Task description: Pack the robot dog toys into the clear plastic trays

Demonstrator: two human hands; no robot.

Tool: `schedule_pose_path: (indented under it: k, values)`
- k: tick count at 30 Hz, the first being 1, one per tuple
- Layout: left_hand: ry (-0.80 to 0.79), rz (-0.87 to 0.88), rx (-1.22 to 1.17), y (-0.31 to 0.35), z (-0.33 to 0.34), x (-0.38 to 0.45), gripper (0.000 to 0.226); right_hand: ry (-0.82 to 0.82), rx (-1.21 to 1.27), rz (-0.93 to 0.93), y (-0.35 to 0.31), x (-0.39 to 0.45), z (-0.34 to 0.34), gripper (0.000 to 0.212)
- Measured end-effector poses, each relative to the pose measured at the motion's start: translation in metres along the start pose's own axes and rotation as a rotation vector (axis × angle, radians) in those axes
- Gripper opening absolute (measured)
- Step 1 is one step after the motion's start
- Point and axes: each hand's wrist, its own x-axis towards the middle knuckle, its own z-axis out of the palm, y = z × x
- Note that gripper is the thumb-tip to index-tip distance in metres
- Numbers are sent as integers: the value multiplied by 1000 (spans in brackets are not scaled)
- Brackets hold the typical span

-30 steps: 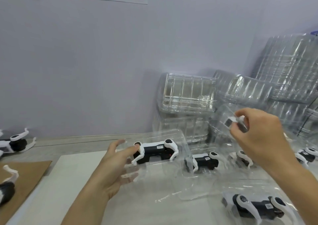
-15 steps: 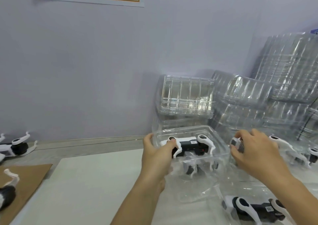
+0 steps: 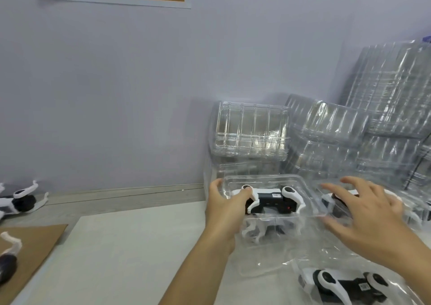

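A clear tray (image 3: 268,181) holding a robot dog toy (image 3: 270,199) is gripped at its left end by the left hand (image 3: 224,209), toward the worktop's (image 3: 130,253) far right. The right hand (image 3: 363,213) is spread wide and blurred, partly hiding a second toy (image 3: 331,198) beside it. A third toy (image 3: 338,283) is cut off at the near right edge.

- Bright, even, cool light, with the lilac wall (image 3: 116,94) evenly lit.
- Soft shadow on the wall left of the stacked clear trays (image 3: 250,129).
- White glare streaks across the tray stacks at far right (image 3: 391,94).
- The right hand (image 3: 363,213) is motion-blurred.
- Wide-angle bending shows at the edges.
- The whole picture is slightly soft.
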Motion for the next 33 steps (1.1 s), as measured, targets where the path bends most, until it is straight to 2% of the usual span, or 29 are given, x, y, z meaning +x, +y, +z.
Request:
schedule_pose_path:
  k: [2, 7, 9, 12, 18, 21, 23, 28, 33]
  values:
    - [19, -5, 3, -5, -3, -4, 65, -14, -41, 35, -3, 0, 0, 59]
    - [87, 32, 11, -15, 0, -15, 59, 118, -18, 161, -15, -4, 8, 48]
    - [120, 40, 30, -14, 5, -15, 60, 107, -43, 179, -15, -3, 9, 47]
    - [130, 35, 69, -9, 18, -10, 65, 50, -65, 135, -8, 4, 8, 47]
    - [222, -5, 337, -7, 36, 2, 80, 65, 161, -39, 5, 11, 4, 36]
    - [152, -27, 238, -5, 25, 2, 81, 122, 320, -45, 3, 8, 2, 38]
    - [74, -64, 108, -3, 15, -1, 72, 145, 309, -36, 2, 6, 0, 46]
    - [-26, -81, 82, -13, -3, -9, 51, 143, 322, -73, -18, 5, -6, 59]
    - [5, -55, 69, -22, 6, -13, 48, 25, 331, -183, -48, 6, -2, 49]
